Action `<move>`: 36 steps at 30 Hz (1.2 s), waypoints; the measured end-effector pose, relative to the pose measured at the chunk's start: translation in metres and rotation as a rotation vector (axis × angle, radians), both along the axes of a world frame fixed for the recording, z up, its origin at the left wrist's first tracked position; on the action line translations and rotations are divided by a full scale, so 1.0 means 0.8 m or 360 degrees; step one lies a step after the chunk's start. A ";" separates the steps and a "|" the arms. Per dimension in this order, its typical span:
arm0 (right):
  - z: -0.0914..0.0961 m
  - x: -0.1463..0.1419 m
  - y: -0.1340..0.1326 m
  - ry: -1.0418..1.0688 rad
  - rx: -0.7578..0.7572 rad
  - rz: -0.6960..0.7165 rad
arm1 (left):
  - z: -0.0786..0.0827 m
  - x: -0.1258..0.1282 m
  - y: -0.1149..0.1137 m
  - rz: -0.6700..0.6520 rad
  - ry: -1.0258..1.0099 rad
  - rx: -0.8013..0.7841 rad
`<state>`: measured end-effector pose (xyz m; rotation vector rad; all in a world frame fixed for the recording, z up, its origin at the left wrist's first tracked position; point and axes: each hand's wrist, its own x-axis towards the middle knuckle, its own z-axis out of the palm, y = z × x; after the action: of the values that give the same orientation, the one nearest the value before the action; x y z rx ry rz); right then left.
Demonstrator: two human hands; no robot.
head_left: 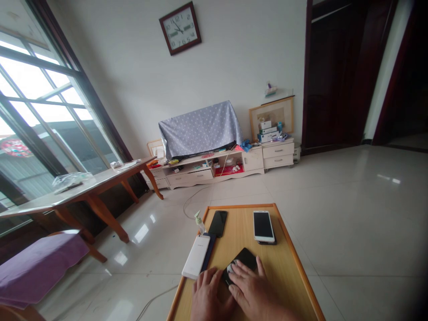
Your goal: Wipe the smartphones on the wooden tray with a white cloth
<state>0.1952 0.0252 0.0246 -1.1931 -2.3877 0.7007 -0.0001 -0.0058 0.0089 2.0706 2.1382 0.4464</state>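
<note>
A black phone lies at a slant on the small wooden table. My left hand is closed at its lower left edge, fingers bent, steadying it. Across the phone's glass reaches my right hand, its fingertips pressing a small light-grey cloth against the surface. Left of the hands, a white phone lies face down, partly over a dark blue flat item. Farther back are a dark phone and, on the right, a white phone with a black screen resting on another dark object.
A pump bottle stands at the left edge of the wooden table. A long table and a purple-covered seat are at left. Against the wall, a white TV cabinet carries a cloth-covered shape. A cable crosses the floor.
</note>
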 end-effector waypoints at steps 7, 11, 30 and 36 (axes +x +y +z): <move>-0.010 0.007 0.016 -0.0142 0.0043 -0.0260 | -0.002 -0.001 -0.002 0.0011 -0.0020 -0.0013; 0.003 0.001 -0.004 -0.0088 0.0012 -0.0110 | -0.002 -0.003 -0.002 -0.0023 -0.0029 0.0034; 0.015 -0.002 -0.016 -0.0078 -0.0021 -0.0002 | -0.001 -0.002 -0.001 -0.0015 -0.0010 0.0035; 0.002 0.000 -0.007 -0.0007 -0.0035 0.0020 | -0.003 -0.002 -0.002 -0.0009 -0.0017 0.0067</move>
<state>0.1952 0.0197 0.0264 -1.1907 -2.3988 0.7304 -0.0013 -0.0076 0.0063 2.0909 2.1346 0.5045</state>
